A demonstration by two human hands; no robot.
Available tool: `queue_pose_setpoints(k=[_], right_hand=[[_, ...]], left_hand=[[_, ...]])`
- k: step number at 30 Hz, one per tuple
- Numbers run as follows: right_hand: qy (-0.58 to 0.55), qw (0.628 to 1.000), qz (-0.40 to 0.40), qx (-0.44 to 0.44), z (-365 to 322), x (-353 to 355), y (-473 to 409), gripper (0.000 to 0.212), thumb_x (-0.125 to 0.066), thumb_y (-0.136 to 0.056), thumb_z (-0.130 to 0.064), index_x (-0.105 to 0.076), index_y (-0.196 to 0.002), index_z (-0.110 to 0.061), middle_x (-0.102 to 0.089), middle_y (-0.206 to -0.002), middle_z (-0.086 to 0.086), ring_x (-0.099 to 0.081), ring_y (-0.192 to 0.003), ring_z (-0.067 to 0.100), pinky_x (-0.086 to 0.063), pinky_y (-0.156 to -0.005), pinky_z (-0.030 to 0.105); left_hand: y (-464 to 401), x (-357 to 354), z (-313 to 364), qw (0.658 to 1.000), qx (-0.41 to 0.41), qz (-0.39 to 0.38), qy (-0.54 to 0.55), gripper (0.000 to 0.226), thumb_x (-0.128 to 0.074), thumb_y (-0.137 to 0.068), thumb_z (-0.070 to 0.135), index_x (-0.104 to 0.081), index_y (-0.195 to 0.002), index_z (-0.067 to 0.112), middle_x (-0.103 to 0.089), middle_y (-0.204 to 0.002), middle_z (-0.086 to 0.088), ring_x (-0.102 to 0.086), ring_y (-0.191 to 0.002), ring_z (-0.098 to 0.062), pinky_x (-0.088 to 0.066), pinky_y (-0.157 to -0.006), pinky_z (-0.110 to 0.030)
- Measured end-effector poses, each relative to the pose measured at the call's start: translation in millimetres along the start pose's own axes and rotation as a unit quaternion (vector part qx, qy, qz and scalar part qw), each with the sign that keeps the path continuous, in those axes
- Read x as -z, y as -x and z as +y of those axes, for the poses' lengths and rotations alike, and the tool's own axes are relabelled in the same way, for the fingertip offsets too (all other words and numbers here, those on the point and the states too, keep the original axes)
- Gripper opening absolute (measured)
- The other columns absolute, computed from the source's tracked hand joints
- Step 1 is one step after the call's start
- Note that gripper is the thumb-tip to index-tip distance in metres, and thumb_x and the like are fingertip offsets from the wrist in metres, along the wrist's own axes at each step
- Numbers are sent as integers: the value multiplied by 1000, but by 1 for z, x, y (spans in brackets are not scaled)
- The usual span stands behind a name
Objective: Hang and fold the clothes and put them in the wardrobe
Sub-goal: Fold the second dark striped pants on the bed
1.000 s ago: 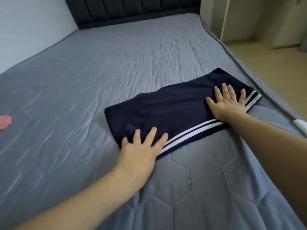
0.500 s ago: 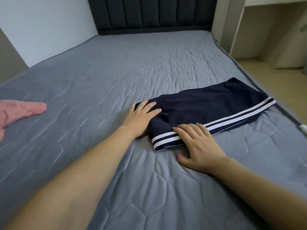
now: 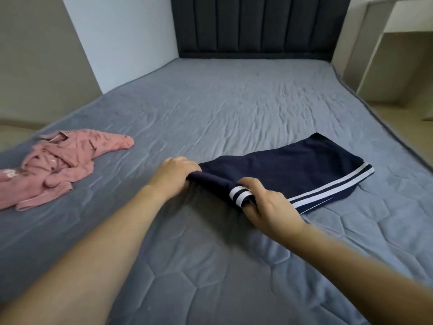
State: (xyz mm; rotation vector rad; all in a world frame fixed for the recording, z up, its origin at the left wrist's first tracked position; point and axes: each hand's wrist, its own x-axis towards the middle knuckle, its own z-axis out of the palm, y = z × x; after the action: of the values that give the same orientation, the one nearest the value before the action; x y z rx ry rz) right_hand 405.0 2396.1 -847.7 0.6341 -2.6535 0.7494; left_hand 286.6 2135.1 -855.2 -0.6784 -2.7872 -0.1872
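**Navy shorts gripped at near-left end, both hands**

Navy-blue fabric shorts w/ twin white side stripes (image 3: 293, 167) lying flat on grey-blue quilted mattress cover (image 3: 210, 266), right of centre, long axis running from near-left to far-right. Far-right end flat on bed, stripes along near edge. Near-left end lifted slightly off cover and bunched into a fold betw. the two hands.

Left hand (image 3: 173, 177) curled over far-left corner of that end, fingers wrapped round the cloth, knuckles up. Right hand (image 3: 269, 205) clamped on near corner at the striped hem: thumb on top, fingers tucked under, one fingertip showing below the white bands. Hands close together, joined by the raised edge; rest of garment stretching away to the right beyond both grips.

Crumpled pink patterned garment (image 3: 58, 160) lying loose on left side of bed, well apart from shorts. Dark padded panelled headboard (image 3: 255, 26) at far end; pale cabinet (image 3: 386, 55) at right, beside bed.
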Motion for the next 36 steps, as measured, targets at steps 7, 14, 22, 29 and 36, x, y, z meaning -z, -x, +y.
queue_pose_setpoints(k=[7, 14, 22, 29, 36], right_hand=[[-283, 914, 175, -233, 21, 38, -4, 25, -34, -87, -10, -49, -84, -30, -61, -63, 4, -59, -50, 25, -42, -39, 29], [-417, 779, 297, -361, 35, 56, -17, 24, -44, -83, -53, -38, -89, -31, -48, -66, -16, -48, -60, 7, -39, -57, 30], [-350, 744, 410, -395, 134, 94, -18, 25, -46, -98, -38, -42, -82, -19, -50, -75, -9, -50, -66, -2, -33, -58, 23], [-243, 746, 368, -499, 235, 97, -7, 25, -43, -99, -36, -52, -95, -13, -57, -94, 1, -52, -95, 26, -38, -80, 36], [-128, 809, 278, -502, 308, 65, 13, 43, -50, -93, -41, -56, -124, -13, -47, -132, 7, -42, -124, 27, -29, -105, 38]], left_hand=[[-56, 26, 29, 879, 155, 52, 448, 16, -72, -83, 3, -72, -94, 15, -71, -94, -1, -64, -90, -12, -49, -88, -28], [-151, 31, 114, 795, 153, 74, 583, 17, -74, -86, 23, -66, -101, 23, -73, -97, 7, -69, -88, -3, -51, -70, -16], [-235, -22, 191, 901, 160, 96, 392, 36, -48, -99, 43, -58, -118, 14, -65, -119, -1, -59, -112, -21, -44, -97, -34], [-310, -89, 249, 954, 164, -44, 247, 56, -38, -99, 53, -51, -134, 11, -55, -137, -7, -52, -122, -29, -42, -100, -41], [-304, -187, 257, 963, 244, -39, 111, 57, -26, -100, 53, -59, -119, 10, -63, -119, -13, -59, -105, -34, -37, -76, -38]])
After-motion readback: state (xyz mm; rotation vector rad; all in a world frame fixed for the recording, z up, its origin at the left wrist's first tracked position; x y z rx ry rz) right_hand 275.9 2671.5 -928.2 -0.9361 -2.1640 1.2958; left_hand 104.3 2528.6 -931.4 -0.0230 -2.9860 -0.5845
